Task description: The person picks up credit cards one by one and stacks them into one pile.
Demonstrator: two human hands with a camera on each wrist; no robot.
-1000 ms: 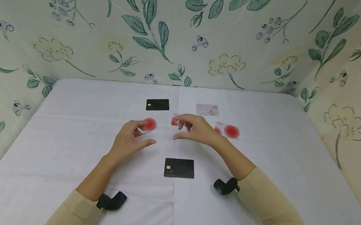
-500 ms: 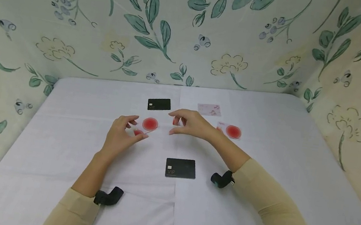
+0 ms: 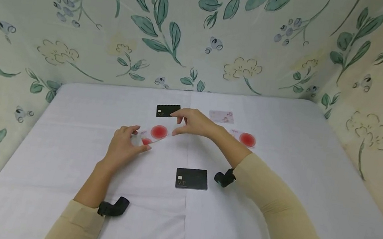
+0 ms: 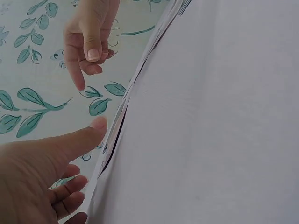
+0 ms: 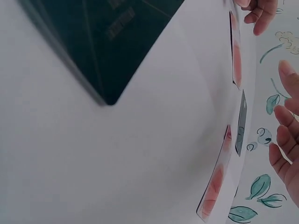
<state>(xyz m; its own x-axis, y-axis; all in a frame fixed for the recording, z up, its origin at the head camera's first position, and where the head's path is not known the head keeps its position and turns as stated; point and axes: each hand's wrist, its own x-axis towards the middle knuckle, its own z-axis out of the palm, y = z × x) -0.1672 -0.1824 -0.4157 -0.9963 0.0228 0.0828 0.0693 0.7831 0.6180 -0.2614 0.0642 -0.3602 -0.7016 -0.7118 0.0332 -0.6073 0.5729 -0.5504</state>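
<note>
In the head view, my left hand [image 3: 124, 145] is beside the left end of a pale card with red circles [image 3: 158, 132]. Thumb and fingers are spread, and I see nothing gripped. My right hand [image 3: 196, 123] hovers just right of that card, its index fingertip overlapping the corner of the far black VIP card [image 3: 165, 110]. A gap separates its thumb and fingers. Another red-patterned card [image 5: 215, 179] shows in the right wrist view; in the head view the right hand seems to cover it. The left wrist view shows both hands with loosely bent fingers [image 4: 70, 193].
Nearer me lies a second black VIP card [image 3: 192, 179]. A pale pink card [image 3: 221, 116] lies at the back right, with a red-circled card [image 3: 247, 139] partly behind the right forearm. White cloth [image 3: 46, 149] covers the table; leaf-patterned fabric [image 3: 202, 36] hangs behind.
My left hand has drawn back leftward, uncovering more of the red-circled card. The right hand has moved left and farther away, toward the far black card. The cards show no clear shift.
</note>
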